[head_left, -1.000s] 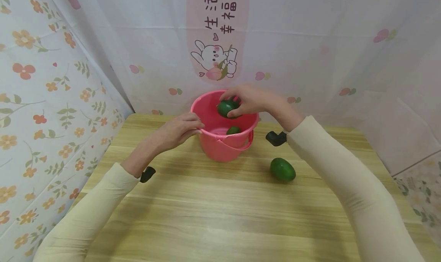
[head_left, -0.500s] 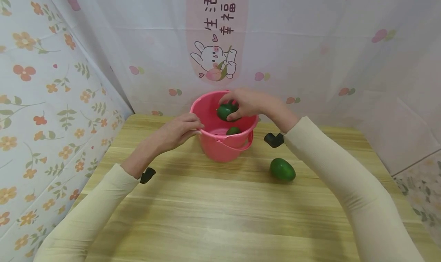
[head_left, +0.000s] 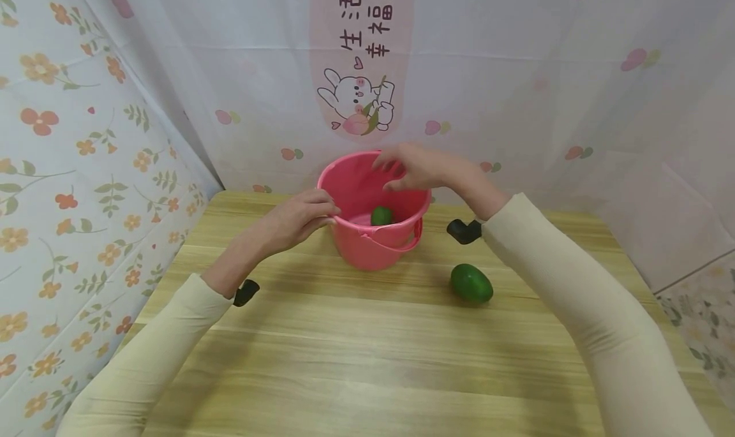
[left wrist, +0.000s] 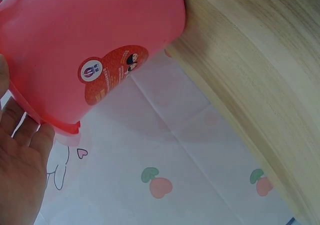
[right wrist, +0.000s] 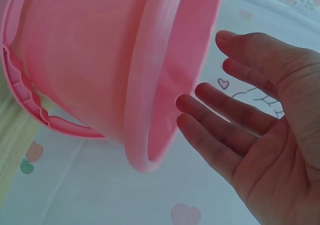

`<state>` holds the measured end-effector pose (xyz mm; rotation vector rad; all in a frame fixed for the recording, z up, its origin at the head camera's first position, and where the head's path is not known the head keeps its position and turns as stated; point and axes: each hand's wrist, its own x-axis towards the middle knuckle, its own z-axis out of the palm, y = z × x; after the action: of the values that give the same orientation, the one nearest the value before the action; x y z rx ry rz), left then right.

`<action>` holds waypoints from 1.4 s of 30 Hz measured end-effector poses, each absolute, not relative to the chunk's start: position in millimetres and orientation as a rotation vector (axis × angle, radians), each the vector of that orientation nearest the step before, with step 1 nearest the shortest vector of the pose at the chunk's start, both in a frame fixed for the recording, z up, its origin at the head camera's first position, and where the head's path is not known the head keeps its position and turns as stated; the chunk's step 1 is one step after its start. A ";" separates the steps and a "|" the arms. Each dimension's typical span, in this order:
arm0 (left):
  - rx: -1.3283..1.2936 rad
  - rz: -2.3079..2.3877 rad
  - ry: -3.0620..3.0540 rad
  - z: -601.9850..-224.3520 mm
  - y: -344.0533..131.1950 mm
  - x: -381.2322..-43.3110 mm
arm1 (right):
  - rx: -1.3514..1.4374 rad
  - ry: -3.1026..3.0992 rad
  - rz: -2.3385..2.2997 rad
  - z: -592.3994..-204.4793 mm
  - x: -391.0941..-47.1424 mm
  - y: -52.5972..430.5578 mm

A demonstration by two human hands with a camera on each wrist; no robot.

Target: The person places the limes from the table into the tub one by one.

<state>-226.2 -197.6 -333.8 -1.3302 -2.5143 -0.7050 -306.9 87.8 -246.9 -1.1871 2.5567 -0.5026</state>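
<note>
At the left edge of the bucket (head_left: 370, 251), my left hand (head_left: 298, 219) grips; right hand (head_left: 422, 168) over the mouth, fingers apart, open room above the green fruit (head_left: 381, 217).

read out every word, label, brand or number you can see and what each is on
"生活": pink panel on the back cloth; the next character is cut off at the picture's top.
"幸福": same panel, beside it; the next is cut off too.
Red sticker on the pink bucket, left wrist view: round logo and lettering, too small and blurred to read.
</note>
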 end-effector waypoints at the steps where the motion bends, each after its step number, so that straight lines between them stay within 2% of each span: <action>1: -1.328 -0.702 -2.516 -333.9 -197.6 -226.3 | -1.190 2.552 -0.511 -246.1 -306.7 88.9; 12: -1.331 -0.684 -2.514 -335.8 -197.5 -228.0 | -1.142 2.538 -0.650 -239.2 -304.1 113.4; 23: -1.344 -0.691 -2.501 -334.8 -196.7 -227.2 | -1.136 2.665 -0.727 -242.8 -307.0 164.3; 33: -1.341 -0.699 -2.507 -334.5 -196.9 -227.5 | -1.080 2.724 -0.701 -249.1 -303.2 208.2; 42: -1.333 -0.708 -2.511 -333.6 -196.3 -225.8 | -0.995 2.743 -0.650 -251.8 -297.3 229.2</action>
<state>-225.8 -196.3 -333.6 -1.3329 -2.5110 -0.7083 -297.3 229.2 -251.8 -0.9948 2.7434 -0.6500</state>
